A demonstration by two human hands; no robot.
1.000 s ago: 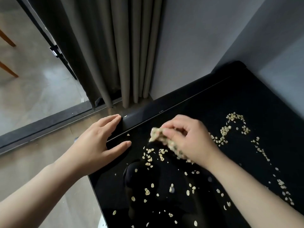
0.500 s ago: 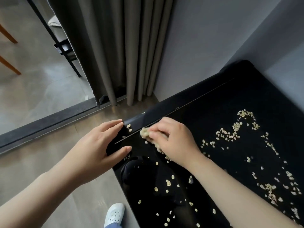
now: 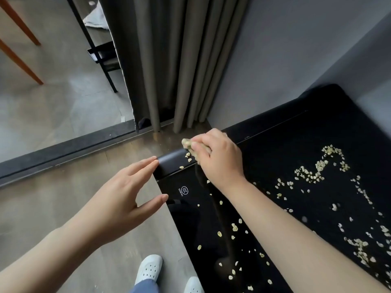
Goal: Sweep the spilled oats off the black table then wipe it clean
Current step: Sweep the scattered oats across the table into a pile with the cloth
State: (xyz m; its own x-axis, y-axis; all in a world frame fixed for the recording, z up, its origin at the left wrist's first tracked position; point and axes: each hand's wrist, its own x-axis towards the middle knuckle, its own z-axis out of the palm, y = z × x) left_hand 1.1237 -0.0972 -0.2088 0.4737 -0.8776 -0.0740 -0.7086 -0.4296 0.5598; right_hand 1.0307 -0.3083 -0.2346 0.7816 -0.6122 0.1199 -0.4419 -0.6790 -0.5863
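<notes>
From the head camera, the right hand (image 3: 220,159) sits at the near left corner of the black table (image 3: 306,144), its fingers curled down over a clump of oats (image 3: 188,144) pushed up against the raised corner edge; a few loose flakes lie on that edge just beside the fingertips. The left hand (image 3: 124,197) is held off the table's side, fingers straight and together, thumb spread wide, holding nothing; its fingertips touch the rounded corner and the thumb tip meets the table's side edge. More spilled oats (image 3: 317,170) remain scattered over the glossy top: a curved trail toward the far right, a cluster near the right border, and sparse flakes along the front beside the right forearm. A small white printed mark (image 3: 184,190) shows on the table near the left thumb. Below, white clogs (image 3: 149,269) stand on the wood-look floor (image 3: 53,208). Grey curtains (image 3: 179,60) hang behind the corner, against a grey wall (image 3: 285,49).
</notes>
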